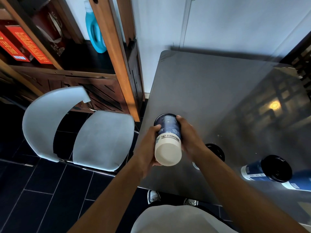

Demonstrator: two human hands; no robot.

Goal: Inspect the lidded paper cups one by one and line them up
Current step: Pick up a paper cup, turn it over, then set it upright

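Both hands, left (148, 145) and right (190, 137), close around one cup (168, 140), held over the table's (210, 84) near-left edge, base tipped toward the camera, seemingly for checking. Other cups (269, 169) stand rightward, probably awaiting inspection.

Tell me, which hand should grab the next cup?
The right hand, probably. The waiting lidded cups stand on the table's right side, nearer that hand. The left hand sits by the table's left edge and could keep holding the tipped cup.
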